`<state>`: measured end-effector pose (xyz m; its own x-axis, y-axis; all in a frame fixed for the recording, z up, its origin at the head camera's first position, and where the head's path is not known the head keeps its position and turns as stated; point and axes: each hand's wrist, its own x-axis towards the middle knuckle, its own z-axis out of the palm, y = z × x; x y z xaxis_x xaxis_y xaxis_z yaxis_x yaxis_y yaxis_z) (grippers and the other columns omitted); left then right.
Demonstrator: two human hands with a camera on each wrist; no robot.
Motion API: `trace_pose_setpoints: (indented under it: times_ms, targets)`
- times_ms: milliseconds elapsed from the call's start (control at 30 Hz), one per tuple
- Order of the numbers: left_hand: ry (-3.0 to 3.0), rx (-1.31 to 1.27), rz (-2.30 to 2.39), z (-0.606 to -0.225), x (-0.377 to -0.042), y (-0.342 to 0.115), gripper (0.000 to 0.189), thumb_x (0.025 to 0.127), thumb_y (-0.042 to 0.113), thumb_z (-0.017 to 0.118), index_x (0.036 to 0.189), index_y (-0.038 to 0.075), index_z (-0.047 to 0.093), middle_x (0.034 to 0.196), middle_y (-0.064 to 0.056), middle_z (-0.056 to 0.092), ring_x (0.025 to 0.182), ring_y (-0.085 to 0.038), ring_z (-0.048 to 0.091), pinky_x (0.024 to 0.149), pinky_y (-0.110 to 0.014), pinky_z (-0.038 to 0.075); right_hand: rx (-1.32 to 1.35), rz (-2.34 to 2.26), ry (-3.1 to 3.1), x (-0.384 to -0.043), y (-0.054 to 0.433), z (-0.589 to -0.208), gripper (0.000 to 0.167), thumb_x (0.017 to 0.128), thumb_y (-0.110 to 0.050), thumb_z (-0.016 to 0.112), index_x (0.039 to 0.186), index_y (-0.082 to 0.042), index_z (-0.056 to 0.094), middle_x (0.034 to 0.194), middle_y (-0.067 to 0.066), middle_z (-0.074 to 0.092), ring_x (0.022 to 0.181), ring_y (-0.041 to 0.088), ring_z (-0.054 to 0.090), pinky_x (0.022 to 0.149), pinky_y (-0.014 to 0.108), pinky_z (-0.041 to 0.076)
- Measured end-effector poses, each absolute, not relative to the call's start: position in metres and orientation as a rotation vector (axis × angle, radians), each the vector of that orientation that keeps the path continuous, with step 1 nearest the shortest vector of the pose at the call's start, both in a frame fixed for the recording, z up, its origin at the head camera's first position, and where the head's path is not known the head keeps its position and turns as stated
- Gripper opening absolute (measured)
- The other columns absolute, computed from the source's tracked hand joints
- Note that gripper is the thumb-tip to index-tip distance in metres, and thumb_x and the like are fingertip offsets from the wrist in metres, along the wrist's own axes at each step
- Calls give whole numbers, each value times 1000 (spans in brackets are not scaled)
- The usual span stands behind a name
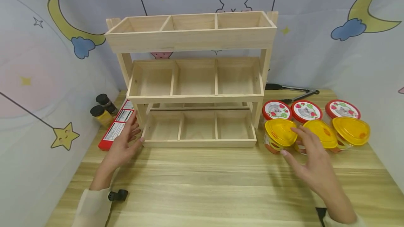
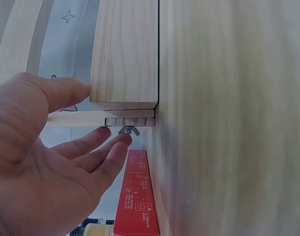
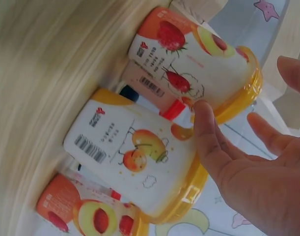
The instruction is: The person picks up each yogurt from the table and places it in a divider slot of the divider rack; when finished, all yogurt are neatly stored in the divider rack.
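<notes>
A tiered, pale wooden rack [image 1: 189, 40] meets the left hand [image 1: 121, 150] at its lower corner, thumb touching, fingers loosely extended. A red box [image 1: 114, 131] lies beside that hand, its print illegible. Near the right hand [image 1: 311, 162], fingers spread and holding nothing, stand yellow-lidded tapered cups [image 1: 323, 134] bearing fruit pictures and barcodes.

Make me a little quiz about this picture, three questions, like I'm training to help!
1. How many yellow-lidded cups are there?
2. Fill in: from where the person stands, the red-and-white box is to the ___ of the wooden rack.
3. True or false: the right hand is nearer the cups than the left hand is.

Key: 1. Three. 2. Left. 3. True.
</notes>
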<state>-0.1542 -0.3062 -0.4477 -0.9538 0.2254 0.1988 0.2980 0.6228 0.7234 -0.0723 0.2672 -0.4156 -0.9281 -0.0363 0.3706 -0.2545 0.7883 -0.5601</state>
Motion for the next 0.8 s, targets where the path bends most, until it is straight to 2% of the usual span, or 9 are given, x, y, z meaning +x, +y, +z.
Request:
trace_pose_setpoints:
  times_ms: [67,167,200,333,400,533,667,733,800]
  targets:
    - [-2760,-437,-1248,-447,-154,-306,106,100,0,71,175,32,3,167,-33,41,143,-57,55,116,-40,51,182,907,-2671,-73,265,-416,78,91,-25,85,158,-8,49,169,28,37,132,54,53,100,66,53]
    - [-2760,-440,-1265,-447,-155,-306,107,99,0,71,175,31,3,168,-32,40,143,-57,54,116,-33,51,152,939,-2698,-75,262,-417,82,93,-28,83,162,-8,43,174,29,26,140,61,44,101,88,38]
    - [-2759,-440,-1273,-446,-154,-306,107,99,0,71,175,31,3,168,-32,40,143,-57,54,117,-34,51,149,942,-2702,-75,261,-418,84,93,-29,83,163,-7,41,175,30,24,142,62,43,101,89,36]
    - [-2761,-437,-1302,-446,-153,-305,107,100,-1,71,175,31,2,168,-33,39,143,-57,55,114,-57,45,170,968,-2703,-78,257,-422,91,93,-28,83,166,-6,34,176,30,20,152,63,31,105,89,37]
    - [-2764,-431,-1305,-446,-153,-305,107,100,0,70,175,32,1,168,-33,39,142,-57,55,113,-59,45,185,988,-2706,-80,255,-424,93,94,-27,83,167,-6,31,177,30,17,155,63,28,107,88,37]
    - [-2769,-431,-1308,-447,-154,-306,107,100,0,70,175,34,0,168,-32,39,142,-57,56,113,-59,44,199,1009,-2739,-82,252,-430,95,94,-27,82,169,-9,26,179,28,10,156,63,25,110,91,30]
    - [-2765,-443,-1295,-449,-155,-306,107,100,0,70,175,34,1,169,-32,39,142,-57,55,113,-57,46,192,958,-2768,-84,248,-434,97,94,-26,83,169,-11,24,179,29,7,151,66,31,104,91,35]
    - [-2757,-449,-1291,-449,-155,-306,106,100,0,70,175,33,2,168,-32,39,142,-56,55,114,-54,47,182,939,-2774,-85,247,-434,94,94,-26,83,168,-12,25,179,28,6,149,66,33,103,91,37]
    - [-2755,-447,-1288,-449,-155,-306,106,100,0,70,175,33,2,169,-31,39,142,-56,55,116,-42,52,166,937,-2779,-86,246,-435,91,95,-27,82,167,-11,28,179,29,5,150,66,30,103,91,36]
